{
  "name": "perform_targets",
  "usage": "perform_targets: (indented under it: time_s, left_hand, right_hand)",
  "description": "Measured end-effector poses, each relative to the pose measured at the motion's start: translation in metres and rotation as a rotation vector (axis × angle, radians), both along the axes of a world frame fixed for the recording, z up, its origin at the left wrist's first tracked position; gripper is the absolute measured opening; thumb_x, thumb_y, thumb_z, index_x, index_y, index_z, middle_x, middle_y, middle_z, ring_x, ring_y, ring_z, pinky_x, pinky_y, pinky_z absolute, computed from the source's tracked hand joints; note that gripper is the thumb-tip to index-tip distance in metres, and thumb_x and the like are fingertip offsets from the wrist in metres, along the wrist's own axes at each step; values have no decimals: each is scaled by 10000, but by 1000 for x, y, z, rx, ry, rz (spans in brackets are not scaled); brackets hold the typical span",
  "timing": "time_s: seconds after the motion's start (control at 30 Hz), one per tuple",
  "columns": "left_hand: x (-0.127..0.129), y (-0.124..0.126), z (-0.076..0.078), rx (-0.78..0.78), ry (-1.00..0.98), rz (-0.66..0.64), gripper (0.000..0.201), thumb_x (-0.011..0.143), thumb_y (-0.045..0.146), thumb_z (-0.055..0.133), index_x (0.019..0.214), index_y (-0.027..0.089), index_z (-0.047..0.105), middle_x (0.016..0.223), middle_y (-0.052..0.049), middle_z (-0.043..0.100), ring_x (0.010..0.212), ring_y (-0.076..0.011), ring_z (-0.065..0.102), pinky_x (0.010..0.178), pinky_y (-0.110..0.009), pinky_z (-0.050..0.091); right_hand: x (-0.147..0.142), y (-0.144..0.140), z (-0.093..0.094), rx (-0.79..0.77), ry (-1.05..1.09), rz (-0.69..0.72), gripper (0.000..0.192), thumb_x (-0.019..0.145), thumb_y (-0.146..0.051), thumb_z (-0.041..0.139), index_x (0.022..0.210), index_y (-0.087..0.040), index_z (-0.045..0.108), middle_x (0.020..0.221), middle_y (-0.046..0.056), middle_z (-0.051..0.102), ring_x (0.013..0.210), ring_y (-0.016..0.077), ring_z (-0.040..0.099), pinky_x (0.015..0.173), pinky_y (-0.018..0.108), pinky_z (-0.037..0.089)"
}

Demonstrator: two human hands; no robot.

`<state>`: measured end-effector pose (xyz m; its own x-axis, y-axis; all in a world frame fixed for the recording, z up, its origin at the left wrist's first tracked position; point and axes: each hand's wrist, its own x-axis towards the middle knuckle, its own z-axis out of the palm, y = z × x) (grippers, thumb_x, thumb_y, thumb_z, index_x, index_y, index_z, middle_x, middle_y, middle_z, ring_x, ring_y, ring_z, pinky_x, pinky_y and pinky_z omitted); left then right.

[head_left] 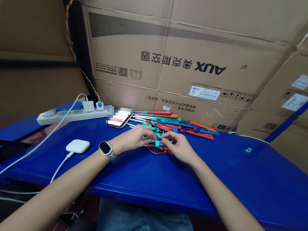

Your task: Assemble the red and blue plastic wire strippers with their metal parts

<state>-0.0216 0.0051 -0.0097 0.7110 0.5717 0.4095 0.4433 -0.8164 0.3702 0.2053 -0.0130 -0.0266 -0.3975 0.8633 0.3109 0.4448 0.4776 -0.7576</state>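
From where I stand, the far left of the table (249, 176) carries a white power strip (61, 119), and nearer to the person a white earbud case (78, 146) lies on the blue surface. A phone (119, 118) sits farther back, just left of the main heap.

Then comes the work itself, in the middle. The left hand (137, 136), a watch (105, 148) on its wrist, is curled in, fingers drawn close to the thumb beside a small green piece (156, 143). The right hand (180, 146) faces it, just to the right, thumb and forefinger nearly meeting. Both look partly closed, but the contact is too small for me to tell what either really has hold of. A red part (163, 151) lies just on the near side of their fingertips.

Beyond the hands, a heap of long metal stems with red handles (158, 113) and blue handles (167, 121) spreads towards the right. I can't sort finished pieces from untouched ones there, so how much is done stays unclear; I'd judge the piece at the fingertips to be midway, not yet set aside. Well apart, far right, lies one loose green bit (248, 149).
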Motion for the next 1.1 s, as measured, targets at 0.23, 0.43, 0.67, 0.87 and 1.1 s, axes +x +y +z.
perform_targets:
  time_s: [0.23, 0.43, 0.67, 0.87, 1.1]
  left_hand:
    - [3, 2, -7, -17, 110, 29, 132, 908, 237, 593, 900, 189, 715, 861, -39, 640, 752, -167, 600, 718, -283, 458]
    - [6, 5, -15, 28, 165, 61, 94, 881, 186, 612, 891, 193, 705, 888, -42, 640, 816, -184, 593, 745, -288, 458]
    - [6, 6, -18, 18, 134, 75, 86, 876, 180, 607, 873, 196, 692, 854, -34, 655, 782, -177, 596, 736, -290, 461]
    - [8, 4, -18, 17, 139, 84, 98, 862, 144, 607, 853, 198, 689, 834, -30, 663, 789, -181, 590, 728, -290, 455]
    - [13, 1, -17, 30, 106, 77, 104, 871, 151, 607, 833, 180, 700, 827, -37, 655, 795, -179, 585, 729, -280, 449]
  right_hand:
    - [13, -2, -7, 231, -483, -38, 170, 914, -299, 576, 1034, -201, 644, 995, 83, 633, 978, 221, 569, 858, 372, 421]
    - [14, -3, -7, 215, -552, -3, 211, 963, -362, 516, 1077, -220, 623, 1020, 81, 634, 1017, 235, 561, 905, 418, 393]
    - [16, -2, -8, 204, -562, 12, 225, 972, -379, 493, 1038, -230, 648, 1043, 86, 645, 1046, 249, 550, 927, 441, 381]
    - [16, -1, -9, 204, -574, 13, 223, 971, -372, 487, 1030, -230, 648, 1037, 86, 644, 1046, 254, 549, 925, 446, 381]
    - [16, -1, -9, 214, -575, 19, 237, 978, -391, 471, 1023, -238, 647, 1048, 83, 641, 1046, 252, 548, 926, 437, 369]
